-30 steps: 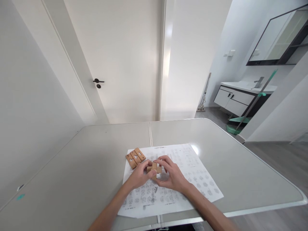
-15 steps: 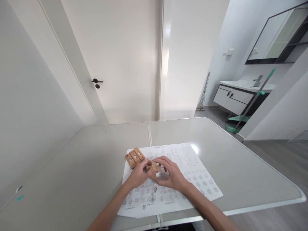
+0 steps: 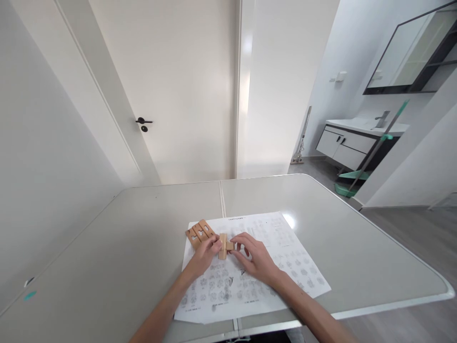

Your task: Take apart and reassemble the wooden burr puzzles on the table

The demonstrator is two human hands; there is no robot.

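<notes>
Between my two hands is a small wooden puzzle [image 3: 223, 247] of interlocking pieces forming a cross, held just above a printed sheet. My left hand [image 3: 204, 255] pinches its left side, with thumb and fingers closed on it. On the right, the thumb and fingertips of my right hand [image 3: 257, 257] grip the piece that sticks out that way. Three flat wooden plates [image 3: 200, 231] with cut-out slots lie side by side beyond my left hand, partly hidden by it. The printed sheet [image 3: 303, 274], covered in small grey diagrams, lies under both hands.
The pale folding table [image 3: 117, 247] has a seam down its middle and a raised metal edge. A closed door [image 3: 185, 95] and walls stand behind it. At the far right are a sink cabinet [image 3: 342, 145], a broom and a green dustpan [image 3: 344, 189].
The wooden puzzle has turned, so its long piece now stands upright in view, and it has shifted slightly left. My right fingers have moved onto its right end.
</notes>
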